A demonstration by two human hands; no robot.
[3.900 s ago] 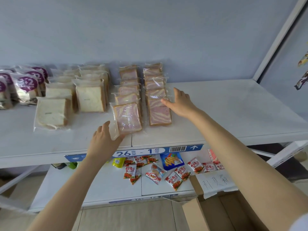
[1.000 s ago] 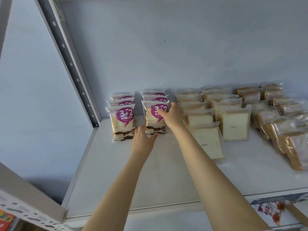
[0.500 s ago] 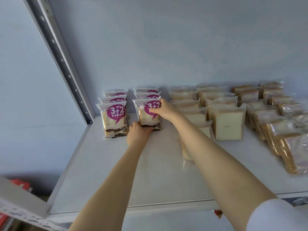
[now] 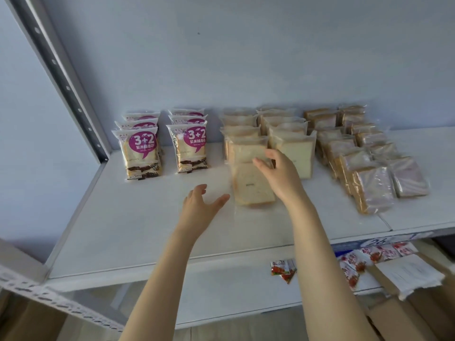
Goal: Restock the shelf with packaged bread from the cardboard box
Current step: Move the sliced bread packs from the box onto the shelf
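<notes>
left hand (image 4: 199, 205) and right hand (image 4: 283, 173), fingers apart and empty, have left the 3+2 packs (image 4: 192, 148) at 10 o'clock for the toast pack (image 4: 251, 188) lying flat at 12 on the shelf (image 4: 138, 230), likely to restand it.

The shelf (image 4: 147, 230) lies bare along its whole front edge and front left corner, a broad open strip. Along the back edge, rows stand close together: purple-label packs (image 4: 141, 153) by the back left corner, white bread packs (image 4: 293, 143) mid-shelf, pink-swirl packs (image 4: 369, 183) further right. Narrow lanes separate the rows. One flat bread pack (image 4: 251, 185) juts forward from the white rows. The slanted post (image 4: 61, 77) bounds the left edge.
</notes>
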